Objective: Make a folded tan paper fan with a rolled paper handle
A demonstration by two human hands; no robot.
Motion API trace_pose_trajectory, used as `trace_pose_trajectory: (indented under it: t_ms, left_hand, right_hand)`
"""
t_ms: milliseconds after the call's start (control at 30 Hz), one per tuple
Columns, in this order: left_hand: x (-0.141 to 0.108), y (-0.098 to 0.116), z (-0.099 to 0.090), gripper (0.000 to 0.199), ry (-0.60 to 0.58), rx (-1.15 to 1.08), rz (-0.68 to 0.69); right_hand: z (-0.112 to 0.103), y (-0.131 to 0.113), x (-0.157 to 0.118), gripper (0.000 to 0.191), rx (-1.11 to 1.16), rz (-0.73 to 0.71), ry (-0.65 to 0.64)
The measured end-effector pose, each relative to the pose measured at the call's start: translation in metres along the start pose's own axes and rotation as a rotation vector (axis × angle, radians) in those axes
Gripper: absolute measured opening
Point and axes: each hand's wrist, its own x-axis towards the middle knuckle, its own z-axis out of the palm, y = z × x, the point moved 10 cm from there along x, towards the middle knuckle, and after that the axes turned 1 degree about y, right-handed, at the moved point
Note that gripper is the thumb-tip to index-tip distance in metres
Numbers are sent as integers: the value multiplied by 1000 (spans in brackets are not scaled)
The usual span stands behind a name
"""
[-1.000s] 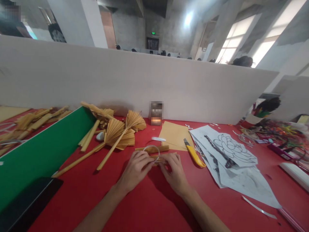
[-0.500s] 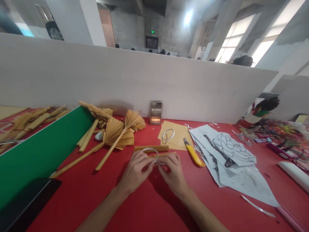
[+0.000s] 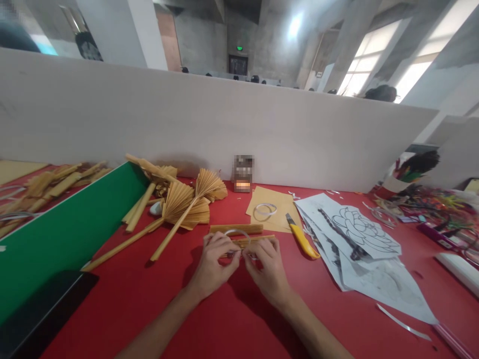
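Note:
In the middle of the red table, my left hand (image 3: 215,257) and my right hand (image 3: 267,259) face each other, fingers and thumbs bent together. Between them stands a thin, pale ring that looks like a narrow roll of tape (image 3: 238,231), its lower part hidden by fingers. Both hands pinch at the ring's low edge; the exact grip is partly hidden. Under and behind my fingers lies a pleated brown paper strip (image 3: 262,239). Just beyond it rests another folded brown paper strip (image 3: 239,228).
Pleated paper fans on sticks (image 3: 185,202) lie left, beside a green divider (image 3: 75,224). A yellow utility knife (image 3: 302,239), a second ring (image 3: 265,209) on brown paper sheets (image 3: 258,197), and line drawings (image 3: 366,229) lie right. A dark tablet-like object (image 3: 52,309) sits front left.
My fingertips have moved slightly apart at the ring, which still stands between my hands. The whole view has shifted a little; other things lie as before.

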Motion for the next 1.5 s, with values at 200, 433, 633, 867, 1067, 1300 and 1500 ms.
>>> trace_pose_trajectory:
  t_ms: [200, 433, 633, 867, 1067, 1300, 1500]
  left_hand:
    - [1, -11, 1, 20, -24, -118, -67]
    - [2, -22, 0, 21, 34, -147, -93]
    - [14, -74, -41, 16, 226, 102, -141]
    - [4, -44, -19, 24, -79, 288, 59]
    - [-6, -38, 8, 19, -244, 296, 66]
    - [-9, -31, 19, 13, -304, 253, 108]
    - [-5, -24, 11, 15, -212, 20, 34]
  right_hand:
    - [-2, -22, 5, 17, -197, -246, -70]
    - [-3, -22, 0, 20, -183, -328, -108]
    - [-8, -5, -5, 15, 15, -149, -39]
    - [2, 31, -7, 32, 44, 105, -80]
    - [11, 31, -9, 59, -83, 48, -157]
    - [25, 26, -8, 64, -139, -20, -253]
    - [27, 23, -6, 54, -128, -43, -242]
